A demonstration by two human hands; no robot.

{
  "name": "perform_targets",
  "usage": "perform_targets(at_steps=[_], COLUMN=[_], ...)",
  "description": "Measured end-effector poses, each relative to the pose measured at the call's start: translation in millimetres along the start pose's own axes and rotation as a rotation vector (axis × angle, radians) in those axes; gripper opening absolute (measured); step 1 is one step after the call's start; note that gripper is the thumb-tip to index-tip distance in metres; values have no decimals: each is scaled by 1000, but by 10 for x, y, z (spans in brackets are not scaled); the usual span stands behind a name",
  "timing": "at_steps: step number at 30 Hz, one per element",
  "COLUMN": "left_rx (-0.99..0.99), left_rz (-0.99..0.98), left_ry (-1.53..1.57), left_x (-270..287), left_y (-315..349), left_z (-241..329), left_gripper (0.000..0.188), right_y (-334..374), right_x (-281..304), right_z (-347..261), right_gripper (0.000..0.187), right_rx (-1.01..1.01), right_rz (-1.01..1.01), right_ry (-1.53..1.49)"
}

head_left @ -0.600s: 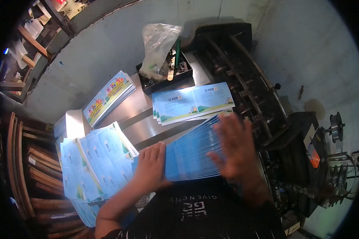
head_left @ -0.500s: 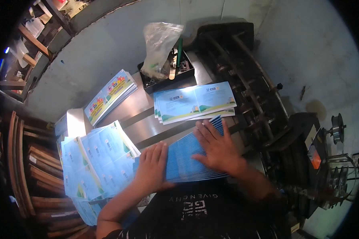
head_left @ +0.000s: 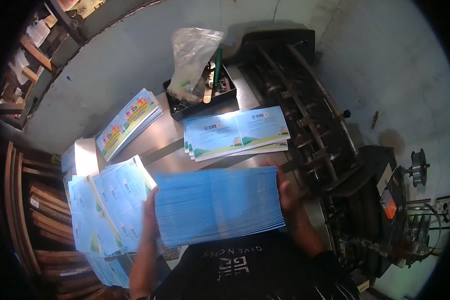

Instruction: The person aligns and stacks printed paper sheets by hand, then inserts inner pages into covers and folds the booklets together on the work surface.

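Note:
A thick stack of blue printed sheets [head_left: 217,200] is fanned out in steps in front of my chest. My left hand [head_left: 150,202] grips its left edge, slightly smeared by motion. At the right edge my right hand [head_left: 283,189] has hold of the same stack, with most fingers hidden behind it. Just beyond the stack lies a small pile of light-blue printed sheets [head_left: 237,131] with a green and yellow picture strip. To the left, many overlapping light-blue sheets [head_left: 107,205] rest next to my left hand.
A pile of colourful printed sheets [head_left: 130,117] lies at the far left of the metal table [head_left: 170,155]. Behind stands a black box [head_left: 200,107] with small tools and a clear plastic bag [head_left: 192,60]. A dark machine with rollers [head_left: 305,110] takes up the right side. Wooden slats [head_left: 55,205] are at left.
My hands have moved from lying on top of the fanned stack to its two side edges. The stack is now straighter and faces up squarely. My view has shifted slightly.

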State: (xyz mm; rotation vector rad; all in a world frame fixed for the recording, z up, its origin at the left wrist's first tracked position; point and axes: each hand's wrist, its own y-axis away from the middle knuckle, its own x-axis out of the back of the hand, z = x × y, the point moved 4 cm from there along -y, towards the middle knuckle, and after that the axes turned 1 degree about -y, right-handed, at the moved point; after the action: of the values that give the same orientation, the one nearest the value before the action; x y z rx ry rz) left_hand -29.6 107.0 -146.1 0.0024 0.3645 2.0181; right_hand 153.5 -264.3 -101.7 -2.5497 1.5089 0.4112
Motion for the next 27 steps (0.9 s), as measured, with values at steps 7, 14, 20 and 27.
perform_targets(at_steps=[7,14,20,27], left_rx=[-65,41,-117,-47], left_rz=[-159,-266,-138,-126], left_ry=[91,63,103,75], left_x=[-532,-47,-317,-642], left_y=[-524,-940,-159,27], left_z=[370,179,255,365], left_gripper=[93,80,91,106], right_y=[139,266,450,263], right_x=[57,18,-87,50], right_z=[141,-48,-32,139], right_gripper=[83,88,109,112], right_rx=[-196,-169,-95,4], right_rz=[83,8,66,-11], right_ry=[-131,-204,-101,-132])
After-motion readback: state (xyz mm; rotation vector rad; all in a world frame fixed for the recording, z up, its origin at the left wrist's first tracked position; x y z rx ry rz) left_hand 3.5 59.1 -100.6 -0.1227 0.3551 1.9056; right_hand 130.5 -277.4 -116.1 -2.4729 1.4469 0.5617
